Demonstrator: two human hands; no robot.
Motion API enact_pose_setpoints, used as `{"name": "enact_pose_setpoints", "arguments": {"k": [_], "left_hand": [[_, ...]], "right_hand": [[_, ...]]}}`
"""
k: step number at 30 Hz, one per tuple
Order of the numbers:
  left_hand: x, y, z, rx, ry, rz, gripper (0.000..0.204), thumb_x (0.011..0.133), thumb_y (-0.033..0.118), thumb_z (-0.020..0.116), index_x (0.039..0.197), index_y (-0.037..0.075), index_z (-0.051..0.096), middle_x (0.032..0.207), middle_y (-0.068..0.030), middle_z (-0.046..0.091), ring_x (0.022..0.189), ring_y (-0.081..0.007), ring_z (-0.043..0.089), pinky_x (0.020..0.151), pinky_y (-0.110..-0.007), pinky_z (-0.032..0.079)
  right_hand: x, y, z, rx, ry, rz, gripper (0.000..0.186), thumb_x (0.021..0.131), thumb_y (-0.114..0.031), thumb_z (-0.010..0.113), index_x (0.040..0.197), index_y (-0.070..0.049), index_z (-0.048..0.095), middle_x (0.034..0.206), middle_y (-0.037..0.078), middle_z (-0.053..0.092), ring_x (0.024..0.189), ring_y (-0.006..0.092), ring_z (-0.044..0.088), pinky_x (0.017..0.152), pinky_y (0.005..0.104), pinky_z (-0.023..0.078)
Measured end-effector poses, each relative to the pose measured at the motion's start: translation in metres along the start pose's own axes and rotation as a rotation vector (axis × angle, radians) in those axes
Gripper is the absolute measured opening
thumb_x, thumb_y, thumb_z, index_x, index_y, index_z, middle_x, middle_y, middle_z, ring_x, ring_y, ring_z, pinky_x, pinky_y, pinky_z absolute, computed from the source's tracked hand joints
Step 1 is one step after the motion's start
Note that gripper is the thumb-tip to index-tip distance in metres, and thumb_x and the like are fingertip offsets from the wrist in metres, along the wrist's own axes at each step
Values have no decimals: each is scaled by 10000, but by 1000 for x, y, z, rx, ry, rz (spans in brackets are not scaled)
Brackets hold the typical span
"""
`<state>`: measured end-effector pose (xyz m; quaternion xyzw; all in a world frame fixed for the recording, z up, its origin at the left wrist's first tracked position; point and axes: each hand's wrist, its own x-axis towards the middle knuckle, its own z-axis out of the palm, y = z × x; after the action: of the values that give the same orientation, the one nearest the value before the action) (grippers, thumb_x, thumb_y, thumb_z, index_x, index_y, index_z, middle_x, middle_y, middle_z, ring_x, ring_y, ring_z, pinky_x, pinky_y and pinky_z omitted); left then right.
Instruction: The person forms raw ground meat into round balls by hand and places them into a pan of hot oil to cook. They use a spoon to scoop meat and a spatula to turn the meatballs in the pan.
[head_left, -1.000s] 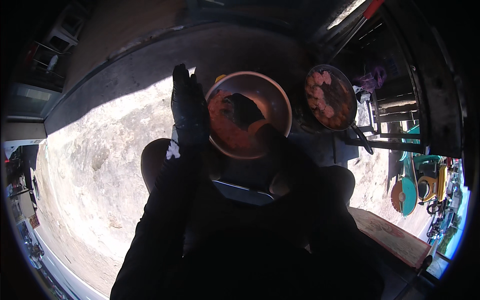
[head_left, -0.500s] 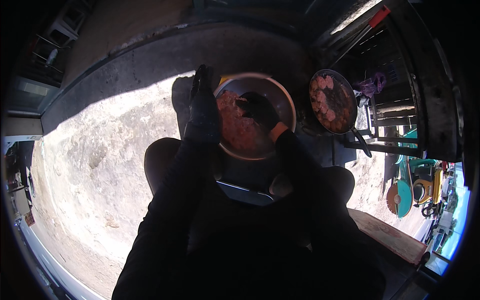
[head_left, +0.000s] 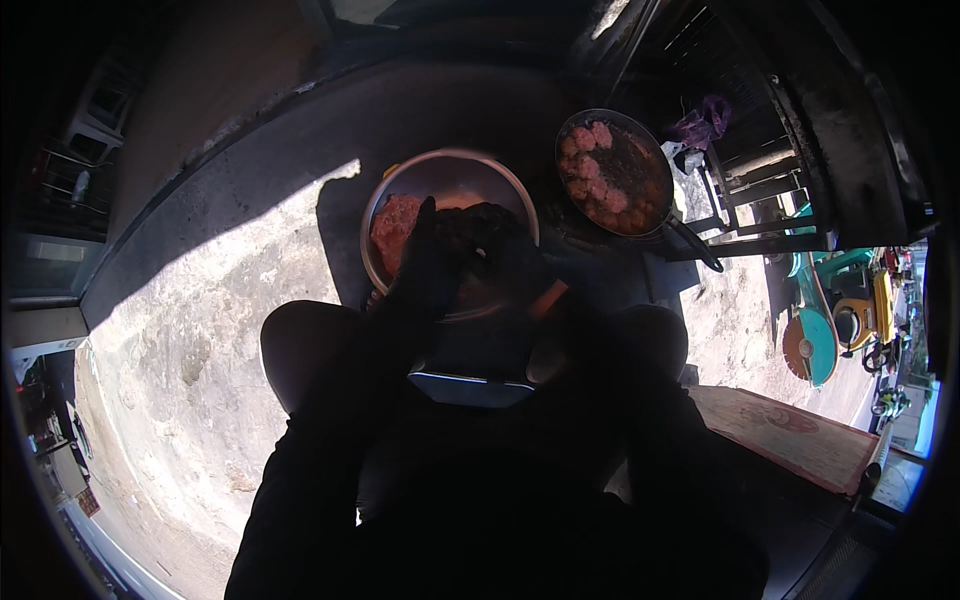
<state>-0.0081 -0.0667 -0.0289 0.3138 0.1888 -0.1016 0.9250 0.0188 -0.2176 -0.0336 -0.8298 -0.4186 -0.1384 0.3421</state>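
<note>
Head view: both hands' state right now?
Left hand: over the metal bowl, too dark to tell open or closed.
Right hand: also over the bowl, grip cannot be told.

My left hand [head_left: 426, 252] and right hand [head_left: 508, 250] wear black; the minced meat [head_left: 393, 232] is pinkish red, frying pan [head_left: 694, 244] black, plastic bag [head_left: 704, 122] purple.

Sunlight bleaches the floor [head_left: 190, 370] on the left, while shade covers its far part. Wooden slats [head_left: 762, 163] stand at right; a road [head_left: 105, 555] shows at lower left.
</note>
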Motion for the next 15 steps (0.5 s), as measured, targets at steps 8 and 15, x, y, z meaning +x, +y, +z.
{"name": "enact_pose_setpoints", "arguments": {"k": [8, 15], "left_hand": [[-1, 6, -1, -238, -64, -240, 487, 1033, 471, 428, 1228, 51, 577, 1163, -113, 649, 1002, -249, 643, 953, -376, 503], [-10, 11, 10, -282, -128, -275, 564, 998, 553, 465, 1176, 39, 612, 1062, -113, 664, 951, -239, 653, 896, -347, 532]], "right_hand": [[2, 6, 11, 248, -28, 394, 432, 882, -299, 689, 1268, -113, 630, 1219, 137, 639, 1102, 320, 622, 945, 426, 492], [2, 5, 6, 462, -78, 521, 405, 917, -278, 667, 1282, -111, 618, 1198, 145, 633, 1098, 309, 621, 937, 400, 498]]}}
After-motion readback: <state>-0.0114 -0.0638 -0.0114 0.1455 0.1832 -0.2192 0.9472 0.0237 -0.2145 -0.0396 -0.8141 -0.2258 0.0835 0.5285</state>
